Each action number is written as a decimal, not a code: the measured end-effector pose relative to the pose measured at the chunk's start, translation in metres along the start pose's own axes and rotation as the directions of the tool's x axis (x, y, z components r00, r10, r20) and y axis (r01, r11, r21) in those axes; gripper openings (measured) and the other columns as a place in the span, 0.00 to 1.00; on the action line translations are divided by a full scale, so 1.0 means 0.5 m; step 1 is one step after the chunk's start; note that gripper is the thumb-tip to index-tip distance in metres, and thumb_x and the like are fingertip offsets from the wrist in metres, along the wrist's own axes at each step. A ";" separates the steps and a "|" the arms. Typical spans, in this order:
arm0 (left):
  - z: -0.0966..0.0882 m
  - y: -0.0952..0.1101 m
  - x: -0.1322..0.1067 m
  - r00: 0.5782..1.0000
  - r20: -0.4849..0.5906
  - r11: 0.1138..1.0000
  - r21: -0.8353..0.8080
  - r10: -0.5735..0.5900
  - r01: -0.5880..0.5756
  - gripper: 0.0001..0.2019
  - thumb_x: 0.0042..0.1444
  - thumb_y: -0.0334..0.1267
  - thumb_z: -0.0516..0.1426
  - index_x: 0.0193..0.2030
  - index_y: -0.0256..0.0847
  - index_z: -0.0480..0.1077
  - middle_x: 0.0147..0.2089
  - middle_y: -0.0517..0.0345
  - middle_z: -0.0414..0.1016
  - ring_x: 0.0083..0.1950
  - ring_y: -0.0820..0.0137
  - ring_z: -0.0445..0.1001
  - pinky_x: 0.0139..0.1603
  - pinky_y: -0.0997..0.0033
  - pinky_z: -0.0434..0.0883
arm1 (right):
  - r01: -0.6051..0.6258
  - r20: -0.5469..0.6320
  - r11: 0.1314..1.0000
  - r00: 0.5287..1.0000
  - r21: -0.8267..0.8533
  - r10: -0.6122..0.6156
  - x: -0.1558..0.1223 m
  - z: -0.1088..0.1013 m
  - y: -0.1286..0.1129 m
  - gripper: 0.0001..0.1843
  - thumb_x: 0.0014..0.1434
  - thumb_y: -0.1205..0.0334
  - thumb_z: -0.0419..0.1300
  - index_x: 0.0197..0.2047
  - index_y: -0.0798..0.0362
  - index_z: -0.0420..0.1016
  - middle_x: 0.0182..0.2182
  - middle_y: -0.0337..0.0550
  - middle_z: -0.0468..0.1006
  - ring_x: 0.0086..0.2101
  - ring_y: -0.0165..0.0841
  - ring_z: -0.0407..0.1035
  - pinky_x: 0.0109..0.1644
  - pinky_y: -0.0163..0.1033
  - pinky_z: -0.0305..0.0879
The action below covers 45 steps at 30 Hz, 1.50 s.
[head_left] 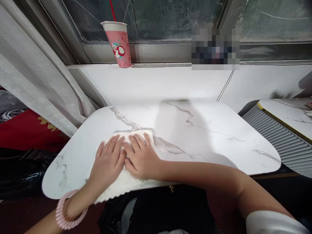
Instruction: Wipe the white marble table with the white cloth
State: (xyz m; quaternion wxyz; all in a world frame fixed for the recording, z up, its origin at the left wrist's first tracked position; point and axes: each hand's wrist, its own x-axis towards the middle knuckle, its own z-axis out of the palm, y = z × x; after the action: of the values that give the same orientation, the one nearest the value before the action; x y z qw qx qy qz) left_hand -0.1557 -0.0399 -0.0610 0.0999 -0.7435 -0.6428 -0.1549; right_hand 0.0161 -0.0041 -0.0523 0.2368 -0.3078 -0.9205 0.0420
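A white cloth lies spread on the white marble-patterned table, with its lower edge hanging over the front. My left hand rests flat on the cloth, fingers stretched forward; a pink coiled band circles that wrist. Beside it, my right hand also presses flat on the cloth with its fingers spread. The two hands touch or nearly touch at the thumbs and index fingers. Part of the cloth is hidden under both palms.
A pink paper cup with a red straw stands on the window ledge behind the table. A pale curtain hangs at the left. To the right is a ribbed grey cabinet with a marble-look top. A blurred-out patch covers something on the sill.
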 end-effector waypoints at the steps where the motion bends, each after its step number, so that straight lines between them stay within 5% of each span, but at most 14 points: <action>1: -0.001 0.014 -0.013 1.000 -0.002 1.000 -0.005 0.004 -0.004 0.26 0.66 0.43 0.38 0.68 0.43 0.55 0.66 0.44 0.65 0.69 0.54 0.59 0.67 0.41 0.54 | 0.006 0.015 1.000 1.000 0.010 -0.007 -0.017 -0.010 -0.002 0.29 0.66 0.56 0.45 0.66 0.62 0.60 0.65 0.62 0.61 0.64 0.52 0.51 0.67 0.66 0.42; 7: 0.020 0.070 0.016 1.000 0.014 0.999 -0.030 0.022 -0.021 0.26 0.65 0.43 0.39 0.67 0.44 0.58 0.66 0.45 0.65 0.69 0.53 0.59 0.67 0.40 0.53 | -0.004 0.089 1.000 0.996 0.012 0.002 -0.047 -0.040 0.050 0.30 0.64 0.56 0.48 0.66 0.62 0.60 0.65 0.62 0.60 0.64 0.51 0.51 0.67 0.66 0.40; 17: 0.095 0.056 0.315 0.999 0.051 0.992 -0.128 0.018 -0.012 0.21 0.64 0.38 0.41 0.59 0.39 0.64 0.62 0.43 0.69 0.65 0.57 0.63 0.67 0.47 0.52 | -0.205 0.074 0.978 0.976 -0.040 0.207 0.119 -0.011 0.257 0.26 0.66 0.58 0.47 0.64 0.57 0.61 0.65 0.56 0.60 0.64 0.45 0.50 0.68 0.62 0.37; 23: 0.136 0.032 0.417 0.997 0.025 0.985 -0.157 -0.069 0.072 0.20 0.64 0.39 0.43 0.58 0.39 0.65 0.61 0.45 0.70 0.64 0.57 0.64 0.67 0.49 0.52 | -0.199 0.035 0.979 0.979 -0.044 0.201 0.202 0.012 0.347 0.23 0.66 0.60 0.47 0.63 0.53 0.64 0.64 0.51 0.63 0.63 0.42 0.53 0.68 0.58 0.40; 36: 0.175 0.040 0.515 0.994 0.049 0.987 -0.121 -0.101 0.106 0.20 0.64 0.39 0.44 0.57 0.39 0.67 0.59 0.45 0.72 0.62 0.56 0.66 0.65 0.51 0.54 | -0.310 -0.029 0.951 0.950 -0.006 0.310 0.236 0.011 0.417 0.22 0.66 0.58 0.46 0.61 0.51 0.66 0.62 0.48 0.66 0.62 0.41 0.56 0.68 0.54 0.43; 45: 0.155 0.060 0.456 0.998 0.053 0.986 -0.162 -0.022 0.030 0.22 0.64 0.39 0.43 0.61 0.37 0.64 0.64 0.45 0.67 0.66 0.58 0.62 0.68 0.51 0.50 | -0.360 -0.033 0.933 0.933 -0.019 0.359 0.178 0.005 0.368 0.24 0.66 0.60 0.47 0.63 0.54 0.64 0.65 0.49 0.62 0.64 0.40 0.52 0.69 0.55 0.38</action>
State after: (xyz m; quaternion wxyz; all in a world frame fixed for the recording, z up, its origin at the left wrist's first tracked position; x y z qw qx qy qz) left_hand -0.0894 0.1936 -0.0500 0.0202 -0.7445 -0.6399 -0.1892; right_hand 0.0535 0.1966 -0.0592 0.2348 -0.4745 -0.8455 0.0689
